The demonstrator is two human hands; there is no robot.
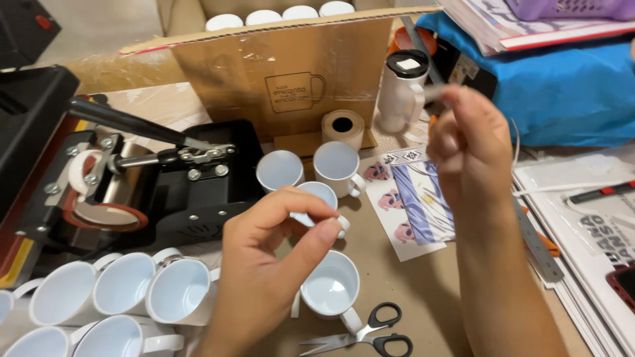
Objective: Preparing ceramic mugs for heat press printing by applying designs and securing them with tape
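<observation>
So the left hand (264, 264) was raised over the white mugs (119, 291), fingers pinched together on a small pale piece, maybe tape, stretching up toward the right hand (466, 142), whose fingers were closed on the other end. Honestly hard to tell, it was blurred. Held up off the counter (410, 291), probably so it wouldn't stick. Scissors (370, 334) lay close by; mug press (132, 192) sat left, partly cut off.
</observation>
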